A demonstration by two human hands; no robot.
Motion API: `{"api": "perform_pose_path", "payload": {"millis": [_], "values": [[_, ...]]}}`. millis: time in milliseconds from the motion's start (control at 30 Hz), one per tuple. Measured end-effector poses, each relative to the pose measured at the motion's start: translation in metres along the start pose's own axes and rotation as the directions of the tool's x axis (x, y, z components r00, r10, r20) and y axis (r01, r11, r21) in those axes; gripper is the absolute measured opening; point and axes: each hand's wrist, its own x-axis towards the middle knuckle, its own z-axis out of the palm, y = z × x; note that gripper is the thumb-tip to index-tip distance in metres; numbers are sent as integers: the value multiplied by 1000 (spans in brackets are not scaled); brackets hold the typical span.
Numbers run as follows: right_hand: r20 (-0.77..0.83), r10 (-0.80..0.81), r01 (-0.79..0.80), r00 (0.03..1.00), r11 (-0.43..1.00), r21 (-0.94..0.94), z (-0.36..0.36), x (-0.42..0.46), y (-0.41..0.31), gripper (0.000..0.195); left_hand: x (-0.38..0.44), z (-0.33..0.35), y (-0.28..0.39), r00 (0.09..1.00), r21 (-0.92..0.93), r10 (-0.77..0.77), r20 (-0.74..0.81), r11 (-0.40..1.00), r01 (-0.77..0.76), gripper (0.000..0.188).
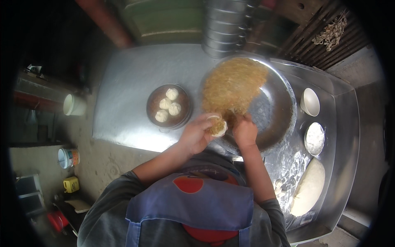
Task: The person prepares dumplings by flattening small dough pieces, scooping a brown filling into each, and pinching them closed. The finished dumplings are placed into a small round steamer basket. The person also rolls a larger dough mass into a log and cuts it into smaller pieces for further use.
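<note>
My left hand [197, 132] holds a round dough wrapper [219, 131] with brown-yellow filling on it, near the rim of a large metal basin [279, 136]. Just to its right, my right hand [244, 129] grips a dark utensil [229, 117], blurred, at the edge of the filling [233, 83] heaped in the basin; its exact kind cannot be told. Left of the basin, a round steamer tray [152, 109] carries several pleated buns [165, 103]. A large piece of dough [309, 188] lies on the floured metal surface at the right.
Metal steamer tiers [223, 31] stand stacked behind the basin on the metal table [129, 77]. To the right are a pale empty bowl [310, 102], a bowl of flour [314, 139] and small dough pieces [278, 186]. Buckets [75, 105] and a yellow jug [71, 184] stand off to the left.
</note>
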Motion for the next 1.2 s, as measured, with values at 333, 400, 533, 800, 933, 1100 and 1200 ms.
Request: {"api": "perform_pose_path", "payload": {"millis": [333,400,533,800,933,1100,1200], "values": [[582,105,-554,807,-210,806,-58,-42,-13,22,-14,15,0,962,-63,-11,273,998,29,29],[601,88,-566,795,-249,786,-58,-42,-15,22,-14,16,-2,944,-72,-25,330,996,52,29],[564,129,-549,816,-132,825,-58,-40,-16,20,-14,15,-4,943,-4,-66,327,997,71,30],[464,155,-461,872,-56,886,-70,-41,-29,7,-17,18,-11,939,27,-15,344,1000,6,38],[152,89,-176,984,502,847,-75,-39,-31,12,-21,22,-8,955,109,-74,286,993,44,41],[448,97,-458,889,195,867,-79,-40,-29,10,-20,26,-7,964,421,23,263,897,-137,47],[423,76,-427,903,280,860,-82,-37,-27,9,-19,27,-1,943,522,12,331,830,-194,53]]}}
